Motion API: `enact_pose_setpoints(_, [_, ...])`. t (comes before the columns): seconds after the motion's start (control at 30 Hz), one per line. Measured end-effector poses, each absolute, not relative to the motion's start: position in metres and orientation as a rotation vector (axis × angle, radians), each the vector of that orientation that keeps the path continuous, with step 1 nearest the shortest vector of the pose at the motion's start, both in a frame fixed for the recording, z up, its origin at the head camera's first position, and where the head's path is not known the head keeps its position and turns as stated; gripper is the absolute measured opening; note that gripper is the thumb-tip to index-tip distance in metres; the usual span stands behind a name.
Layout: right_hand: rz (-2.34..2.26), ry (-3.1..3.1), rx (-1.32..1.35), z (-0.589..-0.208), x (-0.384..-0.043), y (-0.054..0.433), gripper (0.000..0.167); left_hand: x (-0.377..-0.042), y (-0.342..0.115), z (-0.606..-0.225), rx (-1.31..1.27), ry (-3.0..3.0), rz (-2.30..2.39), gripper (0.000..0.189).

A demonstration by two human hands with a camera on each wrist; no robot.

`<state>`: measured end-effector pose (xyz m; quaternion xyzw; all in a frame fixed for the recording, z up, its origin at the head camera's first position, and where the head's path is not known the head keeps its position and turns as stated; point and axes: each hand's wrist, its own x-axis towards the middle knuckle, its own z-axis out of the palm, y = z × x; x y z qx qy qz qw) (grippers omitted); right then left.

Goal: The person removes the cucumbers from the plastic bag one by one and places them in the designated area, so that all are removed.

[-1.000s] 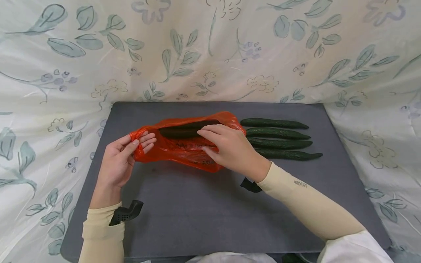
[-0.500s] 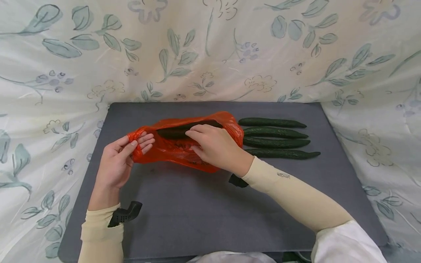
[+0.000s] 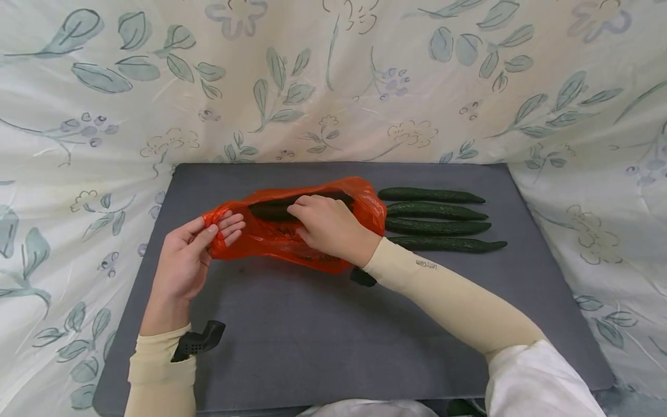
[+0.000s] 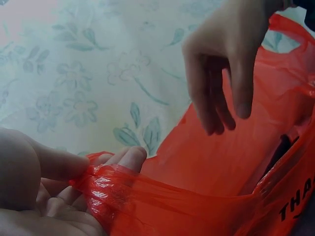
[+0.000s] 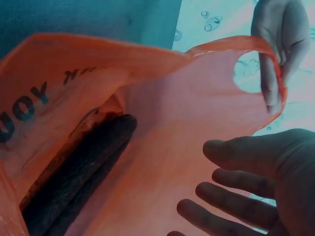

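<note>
A red plastic bag with dark lettering lies on its side on the grey table, its mouth spread toward the left. My left hand holds the bag's handle loop, thumb against it and the other fingers through it. Inside lie dark green cucumbers, at least two showing in the right wrist view. Above the opening hovers my right hand, fingers loosely bent and spread; the right wrist view shows nothing between them. To the right of the bag, several more cucumbers lie side by side on the table.
The grey table has a straight back edge against a floral curtain, which also hangs at both sides. Each wrist carries a black camera mount.
My right hand has moved leftward over the bag's opening, its fingers curving a little more. The left hand keeps its hold on the handle. The bag and cucumbers look unmoved.
</note>
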<state>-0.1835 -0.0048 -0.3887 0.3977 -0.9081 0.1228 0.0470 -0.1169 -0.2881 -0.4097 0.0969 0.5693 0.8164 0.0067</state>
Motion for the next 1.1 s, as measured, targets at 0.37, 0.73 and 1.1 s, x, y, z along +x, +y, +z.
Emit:
enact_pose_setpoints(0.37, [0.360,-2.848,1.153,-0.399,-0.207,-0.014,0.020,-0.117,-0.288,-0.409,0.296,1.778,2.550,0.046])
enact_pose_setpoints(0.73, [0.367,-2.870,1.062,-0.401,-0.218,-0.029,0.014,-0.116,-0.286,-0.410,0.293,1.801,2.534,0.045])
enact_pose_setpoints(1.1, [0.401,-2.904,0.992,-0.422,-0.231,-0.033,0.009,-0.115,-0.284,-0.411,0.295,1.802,2.528,0.045])
